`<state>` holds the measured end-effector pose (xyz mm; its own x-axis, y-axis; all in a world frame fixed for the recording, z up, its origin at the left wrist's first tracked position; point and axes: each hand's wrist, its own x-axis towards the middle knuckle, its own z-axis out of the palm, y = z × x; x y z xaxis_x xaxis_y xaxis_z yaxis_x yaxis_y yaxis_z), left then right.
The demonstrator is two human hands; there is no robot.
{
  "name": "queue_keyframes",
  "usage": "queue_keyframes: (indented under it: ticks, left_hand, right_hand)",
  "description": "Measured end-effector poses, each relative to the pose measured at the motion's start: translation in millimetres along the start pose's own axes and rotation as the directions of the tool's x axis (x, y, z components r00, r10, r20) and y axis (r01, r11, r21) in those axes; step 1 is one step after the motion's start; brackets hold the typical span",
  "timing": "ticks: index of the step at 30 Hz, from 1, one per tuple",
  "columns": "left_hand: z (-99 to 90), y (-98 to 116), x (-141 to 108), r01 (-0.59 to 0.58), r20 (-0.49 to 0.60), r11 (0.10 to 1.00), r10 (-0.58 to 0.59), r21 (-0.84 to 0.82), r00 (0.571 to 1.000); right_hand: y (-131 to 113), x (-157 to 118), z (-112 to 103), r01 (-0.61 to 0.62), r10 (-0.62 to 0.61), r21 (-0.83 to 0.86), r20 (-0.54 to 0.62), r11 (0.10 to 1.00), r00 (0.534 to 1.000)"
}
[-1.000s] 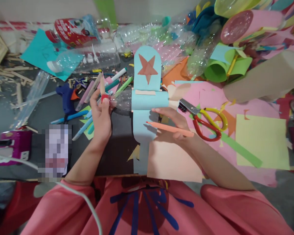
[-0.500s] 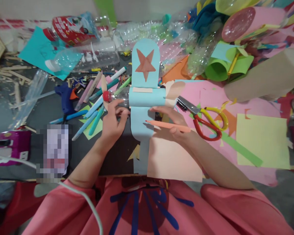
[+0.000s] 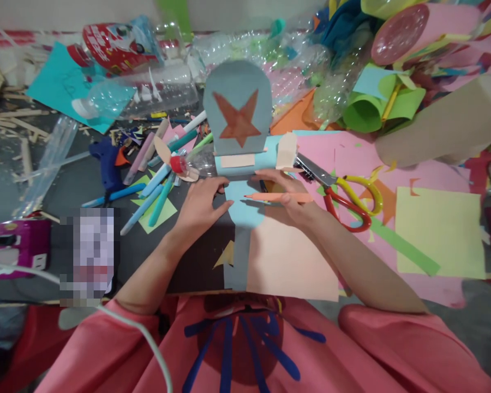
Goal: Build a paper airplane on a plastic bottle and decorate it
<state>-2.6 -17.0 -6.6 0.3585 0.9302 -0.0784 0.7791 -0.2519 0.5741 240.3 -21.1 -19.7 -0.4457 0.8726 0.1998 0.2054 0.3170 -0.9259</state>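
In front of me lies a bottle plane: a clear bottle [image 3: 204, 165] with a red cap, a paper propeller [image 3: 162, 150] and a light-blue paper wrap [image 3: 268, 158]. Its far wing [image 3: 238, 73] is tilted up and bears a brown-red star [image 3: 239, 121]. The near wing [image 3: 245, 210] reaches toward me, plain blue. My left hand [image 3: 202, 206] is at that wing's left edge, thumb and fingers apart. An orange marker [image 3: 298, 197], tip uncapped and pointing left above the near wing, is in my right hand [image 3: 297, 210]. That hand's forefinger stretches toward the wrap.
Red-and-yellow scissors [image 3: 347, 204] lie right of the plane. Several markers [image 3: 157, 202] and a blue glue gun [image 3: 108, 164] are at left, near a phone [image 3: 93, 251], blurred out. Bottles [image 3: 163, 90] line the back; peach paper [image 3: 292, 262] lies near me.
The far wing has tipped up toward me, and the plane has rolled. My left hand has moved right, from beside the bottle to the near wing's edge. The marker stays in my right hand.
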Motion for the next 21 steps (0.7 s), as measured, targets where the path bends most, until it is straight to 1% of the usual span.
queue_keyframes:
  ticks: [1, 3, 5, 7, 13, 15, 17, 21]
  left_hand:
    - [0.1, 1, 0, 0.003, 0.015, 0.999, -0.003, 0.034, 1.000]
    - [0.4, 1, 0, 0.002, 0.022, 0.997, -0.004, 0.077, 1.000]
    - [0.4, 1, 0, -0.010, 0.019, 0.996, 0.008, 0.089, 1.000]
    - [0.0, 0, 0, -0.030, 0.020, 0.996, 0.029, 0.081, 0.999]
    - [-0.3, -2, -1, -0.053, 0.010, 0.997, 0.052, 0.060, 0.999]
    - [0.1, -2, -1, -0.050, 0.002, 0.997, 0.050, 0.055, 0.999]
    - [0.3, -1, -1, -0.044, 0.000, 0.998, 0.044, 0.046, 0.999]
    - [-0.6, -1, 0, -0.030, 0.010, 0.999, 0.029, 0.031, 1.000]
  right_hand:
    - [0, 0, 0, -0.023, 0.024, 0.025, -0.013, 0.999, 1.000]
    - [-1, -1, 1, -0.061, 0.070, 0.107, -0.074, 0.992, 0.995]
    - [-4, 0, 3, -0.105, 0.133, 0.193, -0.140, 0.976, 0.981]
    - [-10, 1, 5, -0.165, 0.206, 0.229, -0.170, 0.959, 0.964]
    - [-27, 9, 13, -0.332, 0.382, 0.321, -0.105, 0.887, 0.918]
    - [-28, 9, 18, -0.353, 0.403, 0.337, -0.088, 0.873, 0.911]
    - [-27, 10, 24, -0.344, 0.396, 0.343, -0.094, 0.874, 0.914]
    - [-25, 12, 34, -0.322, 0.359, 0.277, -0.094, 0.905, 0.929]
